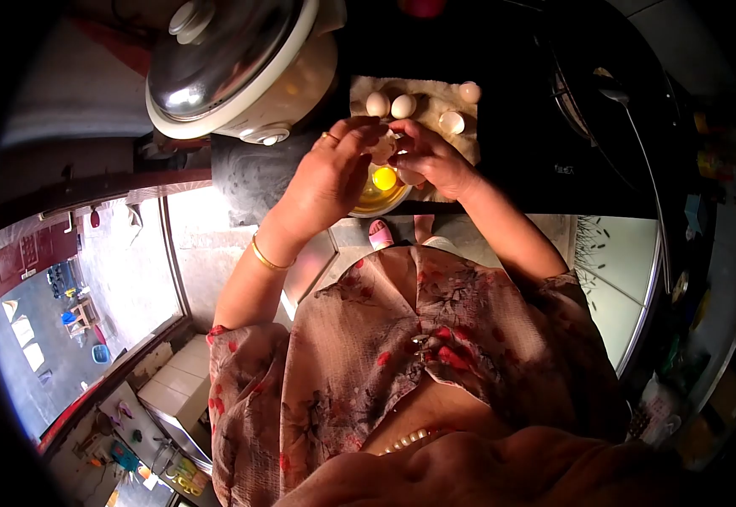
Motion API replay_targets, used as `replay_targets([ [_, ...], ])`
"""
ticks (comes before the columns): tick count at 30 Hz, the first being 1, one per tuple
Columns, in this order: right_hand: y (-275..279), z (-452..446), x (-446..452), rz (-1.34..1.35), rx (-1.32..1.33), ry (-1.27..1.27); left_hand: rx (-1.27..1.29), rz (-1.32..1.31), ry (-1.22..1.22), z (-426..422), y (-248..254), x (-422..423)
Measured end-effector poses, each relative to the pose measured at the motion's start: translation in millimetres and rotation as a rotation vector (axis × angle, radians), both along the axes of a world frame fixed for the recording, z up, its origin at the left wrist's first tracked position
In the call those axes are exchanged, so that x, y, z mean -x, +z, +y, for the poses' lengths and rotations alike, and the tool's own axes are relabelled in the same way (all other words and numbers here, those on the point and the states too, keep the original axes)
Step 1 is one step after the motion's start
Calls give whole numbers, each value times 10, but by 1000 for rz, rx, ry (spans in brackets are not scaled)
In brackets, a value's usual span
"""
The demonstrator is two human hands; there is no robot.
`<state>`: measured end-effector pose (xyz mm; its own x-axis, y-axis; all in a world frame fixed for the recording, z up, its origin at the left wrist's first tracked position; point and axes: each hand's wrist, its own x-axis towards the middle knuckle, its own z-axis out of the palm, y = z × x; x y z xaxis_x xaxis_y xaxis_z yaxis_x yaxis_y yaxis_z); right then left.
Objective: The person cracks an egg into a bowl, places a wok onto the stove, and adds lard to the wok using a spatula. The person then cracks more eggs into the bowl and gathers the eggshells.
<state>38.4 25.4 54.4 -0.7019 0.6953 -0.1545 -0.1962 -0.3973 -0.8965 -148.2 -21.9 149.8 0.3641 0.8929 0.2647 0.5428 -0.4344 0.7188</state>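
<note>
My left hand (327, 173) and my right hand (437, 162) meet over a bowl (378, 208), their fingers closed on a cracked eggshell (382, 149). Below the shell, a bright yellow yolk (384, 178) shows in the bowl. My fingers hide part of the shell and the bowl's far side. Another piece of shell (411, 177) shows beside the bowl, under my right hand. Just beyond my hands, two pale eggs (403, 106) lie on a tan cloth or paper (428, 89). An opened shell (452, 122) and another egg or shell (469, 92) lie to their right.
A large cooker (296, 93) with a shiny lid stands at the back left. On the right of the dark counter (512, 160) lies a long-handled ladle or spoon (638, 139). A pink slipper (380, 235) shows on the floor below the counter edge.
</note>
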Motion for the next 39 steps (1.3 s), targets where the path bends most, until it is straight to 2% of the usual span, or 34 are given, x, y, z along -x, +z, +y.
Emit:
replay_targets([
  [2,-2,13,-19,0,-5,3,-78,2,60,21,55,13],
  [9,14,48,-66,-2,21,27,-31,-44,188,36,-84,86],
  [12,60,78,-100,-13,12,29,139,-180,253,-6,-217,103],
  [15,46,135,-177,-26,2,43,341,-392,311,-44,-599,213],
  [16,49,150,-211,-52,18,50,340,-475,327,-52,-729,219],
  [19,11,178,-261,-47,-8,39,487,-504,363,-128,-876,262],
  [22,45,201,-320,-52,-14,22,318,-176,361,-160,-902,222],
  [25,91,238,-406,-65,2,-22,279,-59,354,-153,-871,212],
  [32,240,451,-660,-18,-24,-203,176,92,364,-168,-866,155],
  [36,290,630,-818,-17,-74,-213,148,154,273,-164,-945,152],
  [39,201,678,-848,-69,1,-320,134,266,187,-166,-878,101],
])
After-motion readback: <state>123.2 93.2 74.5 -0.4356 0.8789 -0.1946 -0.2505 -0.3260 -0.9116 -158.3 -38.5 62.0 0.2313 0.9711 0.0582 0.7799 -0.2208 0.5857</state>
